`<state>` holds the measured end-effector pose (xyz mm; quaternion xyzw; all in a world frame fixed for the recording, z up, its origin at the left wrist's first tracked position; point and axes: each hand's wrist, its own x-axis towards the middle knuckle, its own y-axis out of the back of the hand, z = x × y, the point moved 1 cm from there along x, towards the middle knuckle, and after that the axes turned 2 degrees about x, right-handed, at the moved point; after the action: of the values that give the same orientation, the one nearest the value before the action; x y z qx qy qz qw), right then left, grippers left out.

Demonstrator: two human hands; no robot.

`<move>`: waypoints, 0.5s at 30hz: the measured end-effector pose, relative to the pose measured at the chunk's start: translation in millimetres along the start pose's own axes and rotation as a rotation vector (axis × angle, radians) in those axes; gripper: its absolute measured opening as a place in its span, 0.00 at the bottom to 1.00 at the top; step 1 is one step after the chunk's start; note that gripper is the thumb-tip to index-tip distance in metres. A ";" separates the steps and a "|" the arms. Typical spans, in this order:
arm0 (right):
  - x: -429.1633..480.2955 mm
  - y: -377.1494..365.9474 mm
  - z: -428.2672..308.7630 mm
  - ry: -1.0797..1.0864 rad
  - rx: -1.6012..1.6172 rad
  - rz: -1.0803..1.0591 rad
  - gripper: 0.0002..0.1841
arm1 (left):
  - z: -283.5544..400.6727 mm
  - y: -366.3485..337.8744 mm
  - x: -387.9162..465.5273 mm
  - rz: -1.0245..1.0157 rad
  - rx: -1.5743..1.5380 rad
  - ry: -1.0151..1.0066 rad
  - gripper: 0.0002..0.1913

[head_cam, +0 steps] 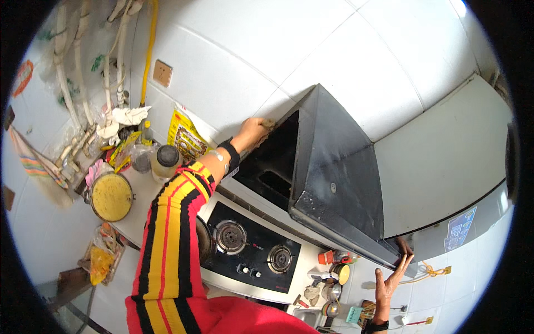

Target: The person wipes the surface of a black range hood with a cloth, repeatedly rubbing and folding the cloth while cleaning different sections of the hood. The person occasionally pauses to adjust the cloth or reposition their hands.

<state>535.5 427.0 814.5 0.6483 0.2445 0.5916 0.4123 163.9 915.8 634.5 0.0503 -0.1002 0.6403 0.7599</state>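
Under the tiled wall, my left hand (253, 132) reaches to the back edge of a black range hood (338, 179). Its fingers are curled over a small brownish pad or cloth (268, 125), partly hidden by the hand and pressed at the hood's edge. At the lower right, my right hand (389, 284) has its fingers spread and its fingertips at the hood's front corner, with nothing in its grasp. The hood's dark underside (267, 167) faces the stove. A black band circles each wrist.
Below the hood is a black two-burner gas stove (254, 246). A lidded jar (167, 160), a yellow printed bag (183, 133) and a yellow-topped round pot (111, 197) stand left. Bowls and bottles (333, 288) crowd the right counter by a sink (306, 316). A pale cabinet (442, 163) adjoins the hood.
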 end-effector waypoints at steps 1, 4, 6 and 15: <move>0.6 0.8 0.4 0.004 0.005 -0.007 0.52 | 13.6 0.1 4.4 -0.025 -0.020 -0.034 0.08; 0.4 1.9 -0.1 -0.010 0.006 -0.021 0.53 | 83.9 5.5 18.4 -0.015 0.180 -0.260 0.08; 0.8 2.7 -0.3 -0.007 0.004 -0.033 0.54 | 136.5 2.4 22.2 0.004 0.096 -0.389 0.12; 2.7 1.0 4.5 0.013 0.003 -0.031 0.55 | 154.0 -6.3 17.0 0.059 0.031 -0.495 0.18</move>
<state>540.2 427.5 817.1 0.6411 0.2584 0.5889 0.4187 159.3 899.5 788.7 0.2141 -0.2750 0.6319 0.6923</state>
